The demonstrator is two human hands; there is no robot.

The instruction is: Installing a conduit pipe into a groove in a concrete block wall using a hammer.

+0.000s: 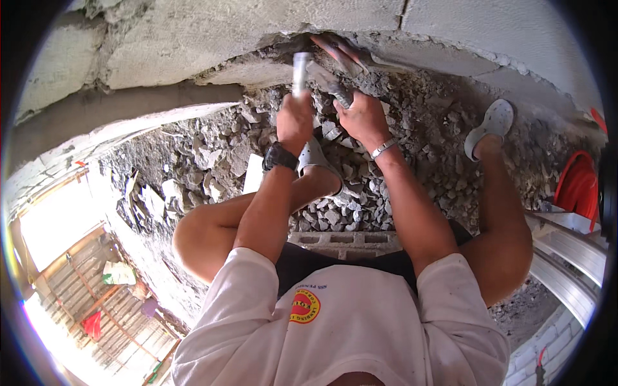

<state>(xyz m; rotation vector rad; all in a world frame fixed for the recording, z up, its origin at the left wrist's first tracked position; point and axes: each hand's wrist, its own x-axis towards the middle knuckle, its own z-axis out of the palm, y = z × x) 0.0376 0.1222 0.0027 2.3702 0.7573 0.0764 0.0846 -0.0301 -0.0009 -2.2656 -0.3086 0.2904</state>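
Observation:
My left hand is closed around a short, pale, cylinder-like tool that points up toward the wall and is smeared by motion. Close beside it on the right, my right hand grips a grey metal hand tool, broader at its far end and slanting up to the left; blur hides its exact kind. The far ends of both tools lie near each other, just in front of a broken hollow at the foot of the concrete wall. Two reddish pipe-like pieces stick out of that hollow.
Broken concrete rubble covers the ground between my feet, each in a grey clog. A hollow concrete block lies below me. At right are a red basin and aluminium rails. A ledge juts out at left.

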